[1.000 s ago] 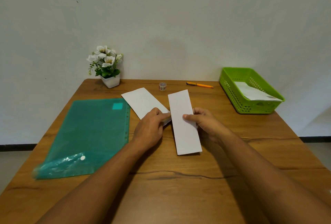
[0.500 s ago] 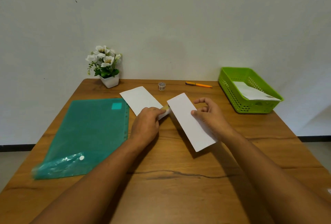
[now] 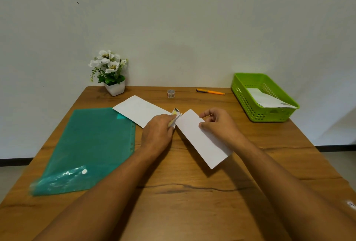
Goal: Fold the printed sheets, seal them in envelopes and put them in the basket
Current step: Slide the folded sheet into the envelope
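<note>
The left hand (image 3: pixel 158 134) is clenched around a small folded printed sheet (image 3: pixel 175 115), whose tip projects past the knuckles. The right hand (image 3: pixel 219 125) pinches the long white envelope (image 3: pixel 200 140) by its right edge, thumb on top and the other fingers curled. Over the last second the envelope has swung from pointing straight away to lying diagonally. Its near end is now out to the right and appears raised off the table (image 3: pixel 192 202). Its far end has been brought just beside the folded sheet. This suggests the fold is finished and insertion is being set up; the sheet is not yet inside. To the left lies a green plastic folder (image 3: pixel 86 144) with a white snap and a blank teal patch. A second white piece (image 3: pixel 138 108) overlaps the folder's far corner; whether it is an envelope or a sheet cannot be told. Along the far edge stand a flower pot (image 3: pixel 113 84), a small roll of tape (image 3: pixel 170 93) and an orange pen (image 3: pixel 211 91). The green basket (image 3: pixel 248 102) at far right already holds a finished envelope (image 3: pixel 267 100). No writing is legible: the sheet shows only yellow and black print, and the basket envelope a small grey mark.
</note>
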The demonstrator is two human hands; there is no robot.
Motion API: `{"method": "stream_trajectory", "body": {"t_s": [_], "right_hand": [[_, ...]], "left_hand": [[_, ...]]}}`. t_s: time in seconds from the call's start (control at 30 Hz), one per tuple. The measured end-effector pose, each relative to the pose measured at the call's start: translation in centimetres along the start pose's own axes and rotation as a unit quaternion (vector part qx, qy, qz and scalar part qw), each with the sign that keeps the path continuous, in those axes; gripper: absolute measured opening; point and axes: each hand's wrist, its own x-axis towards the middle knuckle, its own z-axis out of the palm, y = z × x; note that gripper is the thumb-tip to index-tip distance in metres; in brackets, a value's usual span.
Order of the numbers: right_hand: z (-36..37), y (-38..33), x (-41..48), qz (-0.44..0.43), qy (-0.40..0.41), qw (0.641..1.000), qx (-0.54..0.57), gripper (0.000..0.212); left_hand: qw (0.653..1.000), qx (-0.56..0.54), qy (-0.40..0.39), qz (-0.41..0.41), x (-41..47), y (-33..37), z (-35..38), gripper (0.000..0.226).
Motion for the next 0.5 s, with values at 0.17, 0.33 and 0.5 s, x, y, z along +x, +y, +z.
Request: {"method": "stream_trajectory", "body": {"t_s": [0.17, 0.33, 0.5], "right_hand": [[0.6, -0.2, 0.0, 0.009, -0.030, 0.999, -0.011, 0.020], [1.5, -0.4, 0.1, 0.038, -0.086, 0.995, 0.016, 0.017], [2.1, -0.9, 0.8, 0.070, -0.092, 0.993, 0.019, 0.021]], "left_hand": [[1.000, -0.003, -0.017, 0.011, -0.3, 0.1, 0.0, 0.051], [0.999, -0.012, -0.030, 0.024, -0.9, 0.3, -0.3, 0.054], [0.997, -0.015, -0.046, 0.058, -1.6, 0.7, -0.6, 0.054]]}}
